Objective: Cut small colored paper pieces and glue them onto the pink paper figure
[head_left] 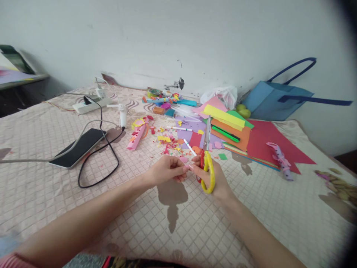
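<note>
My left hand [168, 170] is closed, with thumb and fingertips pinched together near the middle of the table. Between its fingertips and those of my right hand [216, 178] is something small and pale pink, too small to make out. Yellow-and-red scissors [209, 173] hang on my right hand, their blades pointing away toward the paper pile. Just beyond my fingertips lie a pink paper piece [183, 159], a white marker [189, 147] and many small coloured scraps [171, 143].
Coloured sheets [275, 143] and a green cutter [225, 133] lie to the right, with a blue bag [276, 100] behind. A decorated pink roll [137, 137], a black tablet [79, 147], cables and a power strip [90, 105] are to the left.
</note>
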`<state>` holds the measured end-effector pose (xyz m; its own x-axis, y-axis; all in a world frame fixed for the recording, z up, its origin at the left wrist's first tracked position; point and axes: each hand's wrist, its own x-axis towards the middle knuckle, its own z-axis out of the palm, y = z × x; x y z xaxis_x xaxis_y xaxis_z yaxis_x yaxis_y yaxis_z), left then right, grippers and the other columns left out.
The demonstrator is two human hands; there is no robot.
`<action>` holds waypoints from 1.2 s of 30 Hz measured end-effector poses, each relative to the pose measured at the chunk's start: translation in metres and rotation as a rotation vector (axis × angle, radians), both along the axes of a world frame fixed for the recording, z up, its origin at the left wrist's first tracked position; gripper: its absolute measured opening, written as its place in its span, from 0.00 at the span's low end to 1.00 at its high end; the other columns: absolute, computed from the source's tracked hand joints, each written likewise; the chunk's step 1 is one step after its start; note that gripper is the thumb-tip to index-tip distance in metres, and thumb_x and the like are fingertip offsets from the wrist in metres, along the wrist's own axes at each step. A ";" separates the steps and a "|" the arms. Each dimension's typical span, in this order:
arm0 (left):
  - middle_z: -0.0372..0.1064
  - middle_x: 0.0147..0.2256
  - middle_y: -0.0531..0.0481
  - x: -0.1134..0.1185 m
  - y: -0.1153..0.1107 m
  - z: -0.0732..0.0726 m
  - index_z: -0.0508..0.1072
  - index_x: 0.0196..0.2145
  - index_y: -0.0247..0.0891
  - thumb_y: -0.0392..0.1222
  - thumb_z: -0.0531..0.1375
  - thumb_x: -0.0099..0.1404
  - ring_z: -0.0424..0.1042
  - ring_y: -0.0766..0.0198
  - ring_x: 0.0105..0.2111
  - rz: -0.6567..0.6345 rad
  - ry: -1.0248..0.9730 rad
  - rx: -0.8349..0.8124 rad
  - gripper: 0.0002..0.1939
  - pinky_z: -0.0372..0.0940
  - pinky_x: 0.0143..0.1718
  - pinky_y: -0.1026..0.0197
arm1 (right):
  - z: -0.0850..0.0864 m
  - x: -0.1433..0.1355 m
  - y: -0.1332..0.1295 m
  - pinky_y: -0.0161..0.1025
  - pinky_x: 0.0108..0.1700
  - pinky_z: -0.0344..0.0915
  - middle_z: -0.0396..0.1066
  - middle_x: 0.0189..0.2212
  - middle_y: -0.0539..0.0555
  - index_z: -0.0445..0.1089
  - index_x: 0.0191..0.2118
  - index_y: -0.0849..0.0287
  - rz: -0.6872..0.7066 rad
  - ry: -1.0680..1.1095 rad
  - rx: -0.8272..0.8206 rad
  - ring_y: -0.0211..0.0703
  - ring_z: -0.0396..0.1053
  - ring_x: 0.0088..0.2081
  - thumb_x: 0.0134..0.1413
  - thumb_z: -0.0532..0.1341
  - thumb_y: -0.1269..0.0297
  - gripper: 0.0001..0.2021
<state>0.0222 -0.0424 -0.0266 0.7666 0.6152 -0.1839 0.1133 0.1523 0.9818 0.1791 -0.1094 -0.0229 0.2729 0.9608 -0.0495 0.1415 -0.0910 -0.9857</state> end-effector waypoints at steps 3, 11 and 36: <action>0.71 0.23 0.50 -0.001 0.001 0.002 0.67 0.25 0.32 0.51 0.62 0.55 0.70 0.69 0.21 0.009 0.037 -0.012 0.17 0.66 0.26 0.66 | 0.000 0.002 0.000 0.32 0.19 0.56 0.65 0.20 0.45 0.65 0.33 0.59 -0.012 0.021 0.008 0.32 0.59 0.17 0.38 0.67 0.55 0.17; 0.71 0.23 0.51 -0.001 0.003 0.006 0.69 0.26 0.32 0.48 0.62 0.56 0.70 0.71 0.22 0.017 0.023 -0.052 0.14 0.66 0.27 0.66 | -0.004 0.003 0.000 0.32 0.20 0.55 0.65 0.19 0.46 0.65 0.34 0.59 0.034 0.002 0.018 0.32 0.58 0.18 0.41 0.65 0.57 0.15; 0.68 0.21 0.52 0.004 -0.002 0.003 0.66 0.24 0.32 0.47 0.62 0.54 0.68 0.70 0.20 0.115 -0.010 -0.049 0.14 0.65 0.25 0.66 | -0.008 0.003 0.003 0.32 0.19 0.55 0.63 0.20 0.45 0.66 0.33 0.59 -0.011 0.038 0.029 0.32 0.58 0.18 0.41 0.66 0.56 0.14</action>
